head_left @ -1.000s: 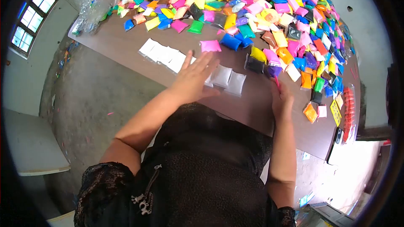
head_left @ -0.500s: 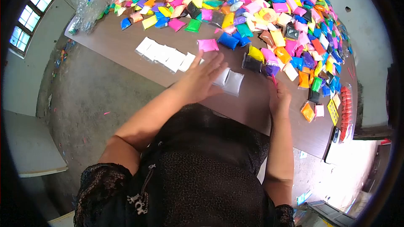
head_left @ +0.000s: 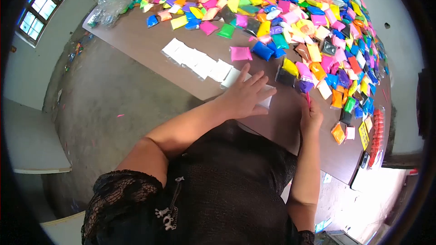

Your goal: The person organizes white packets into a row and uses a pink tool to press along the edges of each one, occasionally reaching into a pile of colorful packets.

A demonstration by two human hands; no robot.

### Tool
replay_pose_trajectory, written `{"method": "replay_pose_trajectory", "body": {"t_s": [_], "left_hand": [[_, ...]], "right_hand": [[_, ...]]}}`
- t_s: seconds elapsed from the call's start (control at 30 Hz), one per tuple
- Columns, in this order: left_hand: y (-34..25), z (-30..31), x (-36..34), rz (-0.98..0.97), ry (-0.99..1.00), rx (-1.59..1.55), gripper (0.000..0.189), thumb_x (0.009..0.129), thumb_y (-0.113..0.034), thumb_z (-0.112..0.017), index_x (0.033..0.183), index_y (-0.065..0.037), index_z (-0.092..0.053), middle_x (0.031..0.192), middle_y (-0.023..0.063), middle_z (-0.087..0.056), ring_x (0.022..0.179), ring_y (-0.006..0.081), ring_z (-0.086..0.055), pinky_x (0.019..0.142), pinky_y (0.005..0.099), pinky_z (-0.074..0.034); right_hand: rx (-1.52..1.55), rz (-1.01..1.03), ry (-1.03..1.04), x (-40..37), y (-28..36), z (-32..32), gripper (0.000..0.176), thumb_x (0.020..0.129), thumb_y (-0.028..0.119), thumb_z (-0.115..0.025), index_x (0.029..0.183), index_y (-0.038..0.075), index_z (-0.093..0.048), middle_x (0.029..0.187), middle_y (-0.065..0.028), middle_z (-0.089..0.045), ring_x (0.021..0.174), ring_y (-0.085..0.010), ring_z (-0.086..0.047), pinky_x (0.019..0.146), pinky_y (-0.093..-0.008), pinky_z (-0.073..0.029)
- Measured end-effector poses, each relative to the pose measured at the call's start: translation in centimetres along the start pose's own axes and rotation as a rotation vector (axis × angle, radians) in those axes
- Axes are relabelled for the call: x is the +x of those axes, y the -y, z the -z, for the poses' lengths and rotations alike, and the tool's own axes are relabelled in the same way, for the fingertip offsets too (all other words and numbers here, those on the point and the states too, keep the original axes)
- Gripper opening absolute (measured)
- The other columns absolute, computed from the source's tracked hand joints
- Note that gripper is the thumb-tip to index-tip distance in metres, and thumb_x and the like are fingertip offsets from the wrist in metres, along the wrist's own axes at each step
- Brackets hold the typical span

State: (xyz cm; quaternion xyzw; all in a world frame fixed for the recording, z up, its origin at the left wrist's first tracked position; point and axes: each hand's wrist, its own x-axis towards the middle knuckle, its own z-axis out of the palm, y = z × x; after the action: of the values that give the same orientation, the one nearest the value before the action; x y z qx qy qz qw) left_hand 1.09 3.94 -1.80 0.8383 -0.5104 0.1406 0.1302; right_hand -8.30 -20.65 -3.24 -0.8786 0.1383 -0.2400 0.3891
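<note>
A row of small white packets lies overlapping on the brown table. My left hand rests over the right end of this row with its fingers spread, hiding part of the last packets. My right hand is closed around a thin pink stick, whose upper end sticks out above the fingers. Just beyond that stick lie a purple packet and a black packet. A pink packet lies behind the white row, beside a blue packet.
A large heap of colourful packets covers the far side of the table. Clear plastic wrapping sits at the far left. At the right are a yellow card, a red bundle and a dark device.
My left hand has slid right along the white row, onto its end packets, with fingers more spread. My right hand keeps the pink stick. The whole view has shifted slightly.
</note>
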Motion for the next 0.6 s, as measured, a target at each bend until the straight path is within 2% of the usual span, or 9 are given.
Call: {"method": "replay_pose_trajectory", "body": {"t_s": [0.03, 0.13, 0.2, 0.37, 0.43, 0.5, 0.53, 0.57, 0.6], "left_hand": [[0.3, -0.2, -0.1, -0.034, -0.012, 0.017, 0.066, 0.084, -0.057, -0.06, 0.138, -0.02, -0.05, 0.135, 0.016, -0.051, 0.133, 0.0331, -0.041, 0.114, 0.0617, -0.015], [0.9, -0.5, -0.5, -0.051, -0.015, -0.017, 0.068, 0.084, -0.058, -0.06, 0.138, -0.019, -0.049, 0.137, 0.0161, -0.049, 0.133, 0.0333, -0.041, 0.114, 0.0615, -0.016], [1.0, -0.4, -0.5, -0.038, 0.0, -0.032, 0.068, 0.083, -0.058, -0.061, 0.139, -0.019, -0.048, 0.139, 0.0164, -0.048, 0.133, 0.0333, -0.04, 0.114, 0.0614, -0.017], [0.8, 0.1, -0.9, 0.006, 0.042, -0.078, 0.073, 0.082, -0.058, -0.062, 0.142, -0.019, -0.045, 0.143, 0.0173, -0.043, 0.136, 0.0339, -0.037, 0.113, 0.0611, -0.017], [0.8, 1.3, -1.0, 0.007, -0.061, -0.169, 0.078, 0.082, -0.057, -0.063, 0.144, -0.015, -0.042, 0.146, 0.0179, -0.039, 0.14, 0.0344, -0.032, 0.114, 0.0609, -0.016], [2.7, 2.9, -1.5, 0.069, -0.029, -0.104, 0.08, 0.081, -0.056, -0.064, 0.145, -0.012, -0.041, 0.149, 0.018, -0.036, 0.141, 0.0343, -0.03, 0.114, 0.0612, -0.015], [3.8, 3.9, -1.8, 0.133, 0.004, -0.037, 0.083, 0.081, -0.055, -0.065, 0.145, -0.01, -0.039, 0.151, 0.0182, -0.033, 0.143, 0.0343, -0.028, 0.114, 0.0614, -0.014], [4.7, 5.3, -2.0, 0.222, 0.058, -0.001, 0.081, 0.083, -0.05, -0.066, 0.145, -0.006, -0.039, 0.153, 0.0177, -0.032, 0.143, 0.0327, -0.029, 0.115, 0.0605, -0.012], [5.8, 5.3, -2.8, 0.224, 0.057, 0.006, 0.081, 0.083, -0.05, -0.066, 0.145, -0.006, -0.039, 0.153, 0.0177, -0.032, 0.143, 0.0327, -0.029, 0.115, 0.0605, -0.012]], "right_hand": [[0.008, 0.0, 0.003, 0.1, -0.1, -0.1, 0.022, 0.095, 0.018, -0.061, 0.111, 0.005, -0.068, 0.091, -0.0102, -0.07, 0.084, -0.0164, -0.064, 0.079, -0.0317, -0.05], [-0.009, -0.013, 0.02, 0.0, 0.2, 0.1, 0.023, 0.095, 0.02, -0.061, 0.111, 0.005, -0.068, 0.094, -0.011, -0.07, 0.086, -0.0167, -0.065, 0.08, -0.0326, -0.05], [-0.061, -0.109, 0.073, 0.2, 0.8, 0.5, 0.023, 0.095, 0.022, -0.061, 0.111, 0.006, -0.069, 0.095, -0.0118, -0.069, 0.088, -0.0184, -0.066, 0.08, -0.0329, -0.05], [-0.044, -0.072, 0.07, 0.2, 0.3, 0.4, 0.023, 0.095, 0.022, -0.061, 0.109, 0.006, -0.069, 0.095, -0.0125, -0.069, 0.089, -0.0217, -0.066, 0.081, -0.0328, -0.05], [-0.029, -0.086, 0.081, 0.3, 0.2, 0.2, 0.023, 0.095, 0.022, -0.061, 0.109, 0.006, -0.069, 0.095, -0.0127, -0.069, 0.089, -0.0227, -0.067, 0.082, -0.0328, -0.05], [-0.04, 0.067, -0.024, 0.1, -0.6, -0.2, 0.022, 0.095, 0.019, -0.061, 0.109, 0.004, -0.069, 0.08, -0.0067, -0.065, 0.076, -0.0139, -0.061, 0.072, -0.0288, -0.048], [-0.037, 0.069, -0.019, 0.1, -0.4, -0.1, 0.022, 0.095, 0.019, -0.061, 0.109, 0.004, -0.069, 0.08, -0.0067, -0.065, 0.076, -0.0139, -0.061, 0.072, -0.0288, -0.048], [-0.029, -0.004, 0.016, 0.1, -0.1, 0.1, 0.023, 0.096, 0.02, -0.06, 0.11, 0.004, -0.069, 0.089, -0.0097, -0.067, 0.084, -0.017, -0.063, 0.079, -0.0303, -0.049], [-0.02, -0.078, 0.052, 0.2, 0.2, 0.1, 0.024, 0.096, 0.02, -0.06, 0.111, 0.005, -0.068, 0.098, -0.0127, -0.07, 0.092, -0.0201, -0.066, 0.086, -0.0317, -0.049]]}}
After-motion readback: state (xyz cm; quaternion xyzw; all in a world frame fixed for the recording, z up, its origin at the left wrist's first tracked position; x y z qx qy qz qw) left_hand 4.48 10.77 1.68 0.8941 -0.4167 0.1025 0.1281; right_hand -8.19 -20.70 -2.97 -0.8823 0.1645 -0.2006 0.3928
